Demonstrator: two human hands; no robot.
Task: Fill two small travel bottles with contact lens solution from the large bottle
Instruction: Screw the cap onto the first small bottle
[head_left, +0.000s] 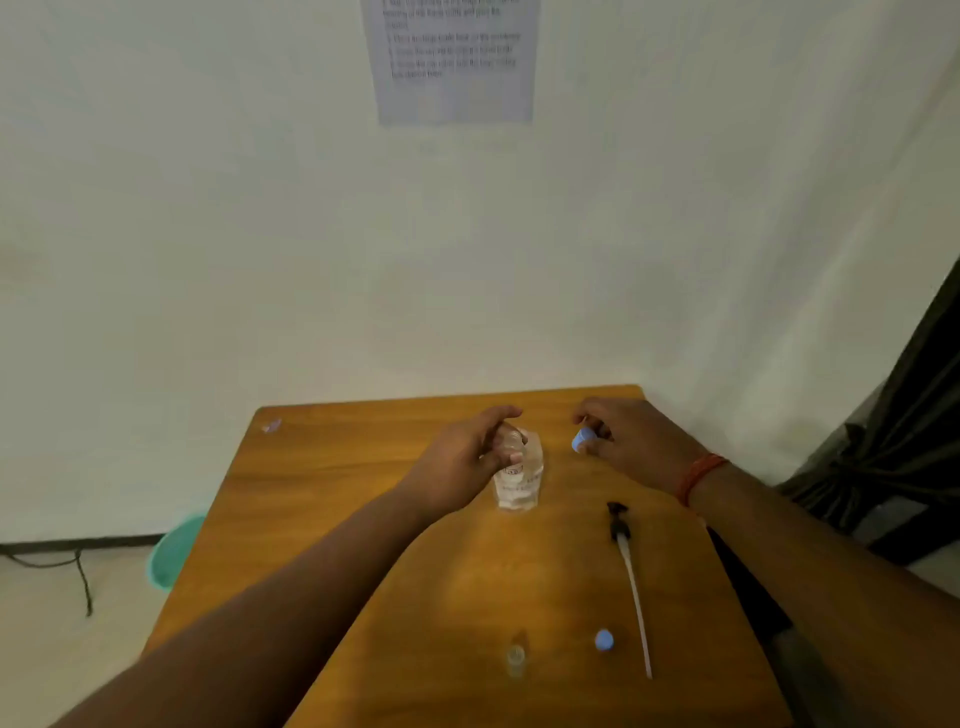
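The large clear bottle (522, 483) stands upright on the wooden table (363, 519), its pump removed. My left hand (467, 457) curls its fingers round a small clear travel bottle (511, 440) right at the large bottle's top; blur hides where one ends and the other begins. To the right, my right hand (623, 441) pinches a blue cap (581, 440), a short gap from the bottles. A second small clear travel bottle (516, 659) stands uncapped near the front edge, with another blue cap (603, 640) lying beside it.
The black pump head with its long white tube (631, 577) lies on the table's right side. A dark strip (748, 597) runs along the right edge. A green basin (174, 551) and a cable sit on the floor at left. The wall is close behind.
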